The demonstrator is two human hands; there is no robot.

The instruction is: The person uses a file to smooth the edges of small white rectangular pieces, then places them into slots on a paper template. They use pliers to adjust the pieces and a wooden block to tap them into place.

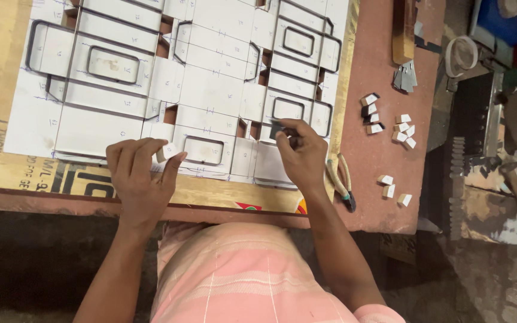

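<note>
A large wooden die board [210,78] with white paper patterns and metal cutting rules lies on the reddish table [384,161]. My left hand [142,173] rests at the board's near edge, pinching a small white block [166,152] between thumb and fingers. My right hand [300,152] hovers over the board's near right part and holds a small dark piece [276,127] at its fingertips.
Several small white and dark blocks [390,125] lie scattered on the table to the right, with more near the edge [393,188]. Pliers [342,179] lie beside my right wrist. A wooden stick [403,30], metal blades [405,76] and cluttered tools [498,137] sit at the right.
</note>
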